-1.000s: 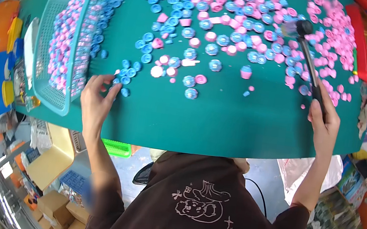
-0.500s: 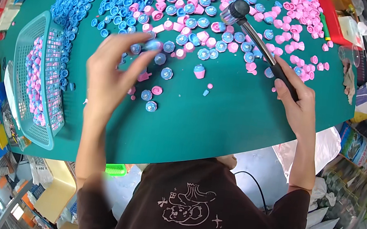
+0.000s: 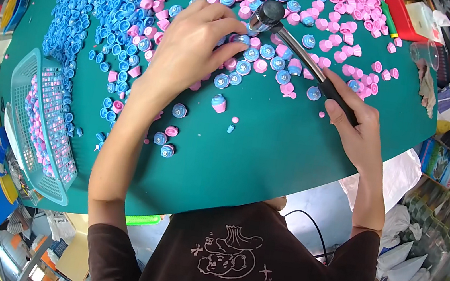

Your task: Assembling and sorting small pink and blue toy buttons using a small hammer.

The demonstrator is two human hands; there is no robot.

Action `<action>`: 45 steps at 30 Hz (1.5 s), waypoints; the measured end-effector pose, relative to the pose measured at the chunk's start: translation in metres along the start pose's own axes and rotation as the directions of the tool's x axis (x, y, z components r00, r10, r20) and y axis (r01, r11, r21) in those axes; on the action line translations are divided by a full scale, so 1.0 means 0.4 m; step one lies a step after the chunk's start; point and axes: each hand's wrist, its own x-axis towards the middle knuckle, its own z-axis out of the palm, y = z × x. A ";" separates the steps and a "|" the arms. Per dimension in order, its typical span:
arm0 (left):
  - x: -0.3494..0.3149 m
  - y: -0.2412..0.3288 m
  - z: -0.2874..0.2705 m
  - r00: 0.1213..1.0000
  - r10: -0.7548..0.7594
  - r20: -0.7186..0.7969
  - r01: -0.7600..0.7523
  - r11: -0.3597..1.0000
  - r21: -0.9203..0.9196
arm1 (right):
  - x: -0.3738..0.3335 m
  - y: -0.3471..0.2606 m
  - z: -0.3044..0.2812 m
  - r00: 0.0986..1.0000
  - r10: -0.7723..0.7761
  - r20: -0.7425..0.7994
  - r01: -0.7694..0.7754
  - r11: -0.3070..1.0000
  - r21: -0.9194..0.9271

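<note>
My right hand (image 3: 357,122) grips the black handle of a small hammer (image 3: 306,57). Its dark, round head (image 3: 268,14) is over the cluster of pieces, close to my left fingertips. My left hand (image 3: 196,41) reaches across the table with thumb and index finger closed around a small toy cupcake (image 3: 242,39), whose blue top shows between the fingertips. Other blue-topped toy cupcakes with pink bases lie just beyond and beside the hands. One of them, a tilted cupcake (image 3: 218,103), lies apart in front of the cluster.
A green tabletop (image 3: 245,160) carries a heap of blue cups (image 3: 112,4) at left and scattered pink cups (image 3: 354,20) at far right. A teal basket (image 3: 47,115) of mixed pieces stands at the left edge. A red tray (image 3: 406,19) sits at the back right.
My left hand has moved right and away from me, toward the hammer head. The hammer head has shifted slightly left. The view has shifted, so the basket appears lower.
</note>
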 end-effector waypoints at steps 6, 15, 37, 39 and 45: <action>-0.004 -0.017 -0.017 1.000 -0.024 -0.004 0.024 1.000 0.003 | 0.003 0.003 -0.002 1.000 0.004 -0.005 -0.004 1.000 0.019; 0.000 -0.015 -0.011 0.997 0.004 0.078 -0.011 0.995 0.094 | -0.005 -0.010 0.001 1.000 -0.001 0.021 0.001 1.000 0.003; -0.385 0.037 -0.351 0.715 -0.628 -0.306 0.671 0.739 0.051 | -0.005 -0.029 0.018 0.992 -0.086 -0.092 0.080 0.995 -0.058; -0.499 0.029 -0.365 0.588 -0.731 -0.347 0.776 0.631 -0.014 | -0.020 -0.025 -0.005 0.991 0.036 -0.128 -0.028 0.998 0.064; -0.631 0.065 -0.340 0.475 -0.870 -0.135 0.879 0.477 0.017 | -0.023 -0.001 0.003 0.996 0.061 -0.066 -0.054 0.994 0.091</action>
